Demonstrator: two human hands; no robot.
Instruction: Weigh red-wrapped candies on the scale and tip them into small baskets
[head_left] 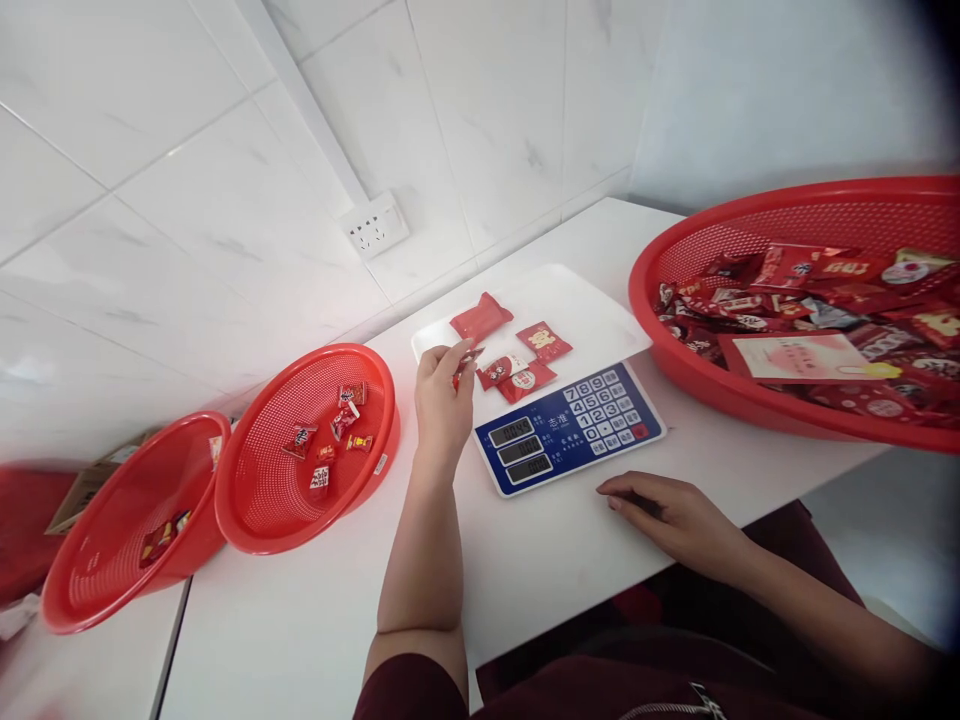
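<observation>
My left hand (441, 395) pinches a small red wrapped candy (468, 358) between thumb and fingers, over the left edge of a weighing scale's white pan (577, 300). On the pan lie several red packets: a larger plain one (482, 318) at the back, a patterned one (544, 342) on the right, and two overlapping ones (529, 381) at the front. The scale's blue keypad panel (570, 428) faces me, with lit displays. My right hand (679, 515) rests on the table just below the panel, fingers loosely extended, holding nothing.
A big red basket (652, 270) full of red packets overlaps the scale's right side. Two red baskets stand at the left, one (255, 500) with several candies, the other (82, 600) with a few. A wall socket (375, 227) sits behind the white table (300, 620).
</observation>
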